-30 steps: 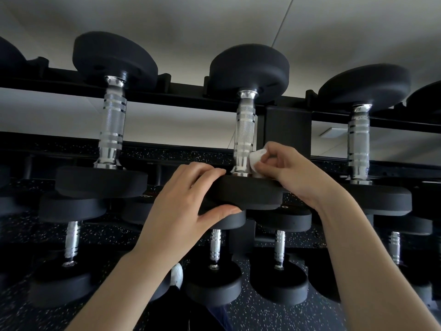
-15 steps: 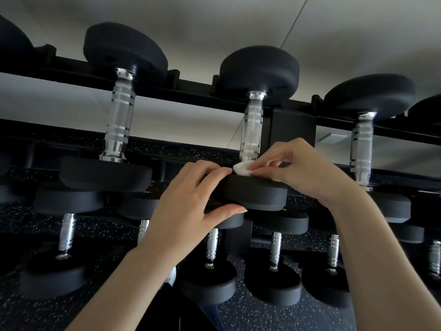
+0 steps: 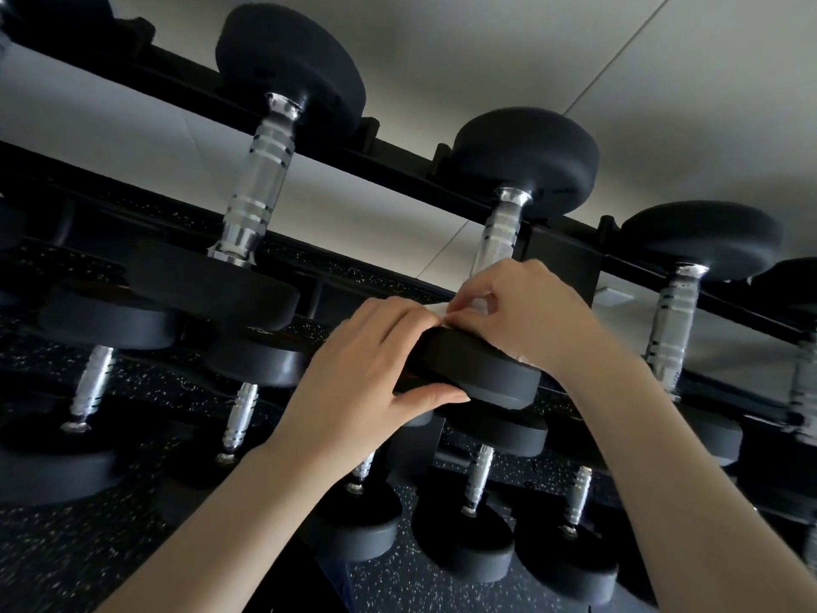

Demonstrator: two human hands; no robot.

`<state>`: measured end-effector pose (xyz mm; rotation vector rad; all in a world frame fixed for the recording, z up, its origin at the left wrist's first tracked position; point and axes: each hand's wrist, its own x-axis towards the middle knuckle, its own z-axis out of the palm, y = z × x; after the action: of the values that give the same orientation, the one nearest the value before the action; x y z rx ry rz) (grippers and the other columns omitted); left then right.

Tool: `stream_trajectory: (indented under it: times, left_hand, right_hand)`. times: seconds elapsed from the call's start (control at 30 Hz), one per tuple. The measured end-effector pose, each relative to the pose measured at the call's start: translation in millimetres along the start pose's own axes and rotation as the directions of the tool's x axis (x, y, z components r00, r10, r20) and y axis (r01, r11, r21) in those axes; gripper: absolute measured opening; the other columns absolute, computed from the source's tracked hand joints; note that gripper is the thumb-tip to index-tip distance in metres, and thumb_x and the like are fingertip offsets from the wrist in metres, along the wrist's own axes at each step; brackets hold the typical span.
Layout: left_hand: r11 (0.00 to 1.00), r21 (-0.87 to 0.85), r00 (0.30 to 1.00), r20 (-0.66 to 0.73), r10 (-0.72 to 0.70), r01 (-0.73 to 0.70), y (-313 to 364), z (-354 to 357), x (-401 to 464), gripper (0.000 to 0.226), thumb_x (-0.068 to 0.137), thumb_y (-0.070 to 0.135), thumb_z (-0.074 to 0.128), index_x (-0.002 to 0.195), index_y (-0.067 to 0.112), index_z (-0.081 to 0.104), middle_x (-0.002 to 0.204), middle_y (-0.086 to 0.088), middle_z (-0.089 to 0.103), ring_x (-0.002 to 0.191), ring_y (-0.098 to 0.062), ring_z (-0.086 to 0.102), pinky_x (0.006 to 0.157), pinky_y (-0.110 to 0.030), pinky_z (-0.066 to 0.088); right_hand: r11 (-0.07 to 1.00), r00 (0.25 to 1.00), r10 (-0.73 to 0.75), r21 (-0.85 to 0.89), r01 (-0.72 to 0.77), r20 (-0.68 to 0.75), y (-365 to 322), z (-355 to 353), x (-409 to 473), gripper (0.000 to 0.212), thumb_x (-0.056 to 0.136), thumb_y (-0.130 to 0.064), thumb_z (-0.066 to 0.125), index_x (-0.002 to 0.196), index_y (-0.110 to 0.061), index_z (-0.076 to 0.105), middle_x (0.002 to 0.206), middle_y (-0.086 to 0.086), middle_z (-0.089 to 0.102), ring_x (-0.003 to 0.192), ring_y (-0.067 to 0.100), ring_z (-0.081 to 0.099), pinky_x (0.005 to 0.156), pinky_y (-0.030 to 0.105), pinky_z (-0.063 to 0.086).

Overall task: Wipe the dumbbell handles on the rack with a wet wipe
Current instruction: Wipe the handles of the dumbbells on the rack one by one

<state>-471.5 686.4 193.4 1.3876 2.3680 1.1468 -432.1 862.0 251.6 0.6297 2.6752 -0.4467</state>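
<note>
1. Right hand (image 3: 537, 318) fingers (image 3: 475, 303) curl in, pinching white wet wipe (image 3: 442, 308) at base of middle dumbbell handle (image 3: 497, 241).
2. Left hand (image 3: 367, 373) fingers over top and thumb under grip near black dumbbell head (image 3: 477, 369), just below the wipe.
3. Fingertips of both hands nearly meet at the wipe.
4. Left and right of the hands: more dumbbells on black rack (image 3: 398, 170); lower tiers beneath.
</note>
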Motion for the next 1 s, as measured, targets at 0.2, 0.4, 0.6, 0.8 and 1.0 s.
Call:
stream_trajectory:
  times: [0.2, 0.4, 0.6, 0.8, 1.0]
  left_hand:
    - [1.0, 0.0, 0.999, -0.043, 0.026, -0.026, -4.5, 0.8, -0.2, 0.055, 0.08, 0.063, 0.052, 0.112, 0.019, 0.058, 0.109, 0.008, 0.058, 0.101, -0.012, 0.052, 0.076, -0.028, 0.049]
    - [0.999, 0.002, 0.998, -0.054, 0.045, -0.045, -8.4, 3.1, 0.9, 0.058, 0.08, 0.066, 0.051, 0.111, 0.018, 0.06, 0.107, 0.006, 0.058, 0.097, -0.014, 0.053, 0.071, -0.031, 0.051]
    - [0.999, 0.006, 0.998, -0.047, 0.037, -0.036, -10.6, 4.7, 1.3, 0.061, 0.078, 0.068, 0.051, 0.112, 0.018, 0.059, 0.109, 0.006, 0.058, 0.097, -0.016, 0.053, 0.069, -0.033, 0.052]
    - [0.998, -0.001, 0.997, -0.05, 0.064, -0.064, -13.3, 5.9, 2.4, 0.06, 0.078, 0.066, 0.055, 0.111, 0.016, 0.059, 0.107, 0.004, 0.059, 0.096, -0.019, 0.054, 0.069, -0.037, 0.052]
    - [0.997, 0.005, 0.996, -0.048, 0.076, -0.076, -14.5, 6.4, 3.3, 0.06, 0.079, 0.067, 0.05, 0.109, 0.016, 0.059, 0.107, 0.003, 0.058, 0.095, -0.019, 0.055, 0.067, -0.037, 0.052]
  right_hand:
    - [0.997, 0.998, 0.019, -0.073, -0.014, 0.066, -4.6, -3.6, -1.4, 0.011, 0.084, -0.05, 0.057, 0.088, -0.043, 0.065, 0.102, -0.005, 0.064, 0.089, 0.019, 0.06, 0.069, 0.032, 0.047]
    - [0.985, 1.0, 0.003, -0.17, -0.004, -0.01, -9.6, -3.4, 1.3, 0.011, 0.085, -0.043, 0.058, 0.092, -0.037, 0.064, 0.092, 0.003, 0.06, 0.085, 0.024, 0.06, 0.067, 0.033, 0.049]
    - [0.934, 0.997, -0.045, -0.356, 0.018, -0.068, -15.0, -3.7, 1.8, 0.022, 0.088, -0.041, 0.053, 0.106, -0.033, 0.06, 0.1, 0.009, 0.061, 0.09, 0.03, 0.059, 0.064, 0.031, 0.037]
    - [0.877, 0.985, -0.115, -0.478, 0.04, -0.13, -19.2, -2.9, 5.6, 0.025, 0.094, -0.035, 0.043, 0.108, -0.022, 0.058, 0.094, 0.013, 0.064, 0.085, 0.033, 0.06, 0.061, 0.03, 0.037]
    - [0.852, 0.974, -0.168, -0.52, 0.064, -0.155, -18.2, 0.4, 7.4, 0.024, 0.094, -0.028, 0.041, 0.105, -0.013, 0.057, 0.089, 0.014, 0.065, 0.082, 0.035, 0.06, 0.06, 0.031, 0.036]
